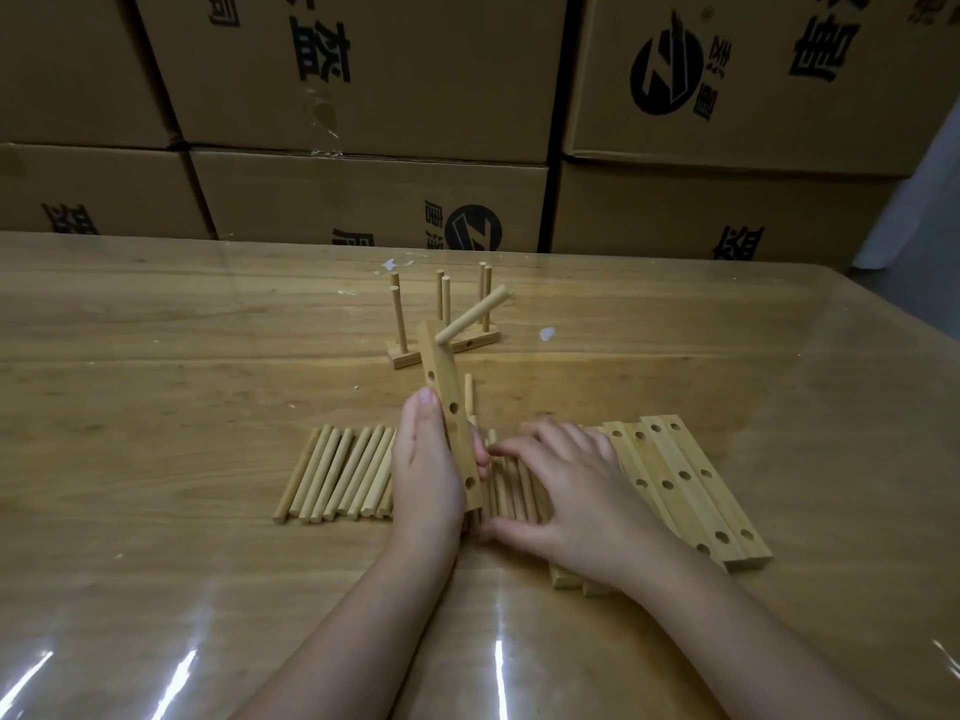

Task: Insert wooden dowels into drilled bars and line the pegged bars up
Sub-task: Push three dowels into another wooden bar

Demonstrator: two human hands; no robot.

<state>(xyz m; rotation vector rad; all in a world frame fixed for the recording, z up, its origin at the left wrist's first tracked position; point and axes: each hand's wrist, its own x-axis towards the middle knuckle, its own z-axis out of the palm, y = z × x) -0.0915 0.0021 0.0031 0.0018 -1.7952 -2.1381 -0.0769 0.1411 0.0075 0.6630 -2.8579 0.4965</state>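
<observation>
Head view — cardboard boxes (363,70) behind pegged bars (404,359)

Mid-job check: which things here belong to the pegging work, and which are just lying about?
Job: held bar in the left hand, its one dowel, loose dowels under the right hand, drilled bars, pegged bars behind.
Lying about: cardboard boxes, white scraps on the table.

body: left hand (426,459) bare, thumbnail short and rounded | right hand (566,491) bare | forearms (363,615) unsleeved down to the table's (156,407) near edge
</observation>
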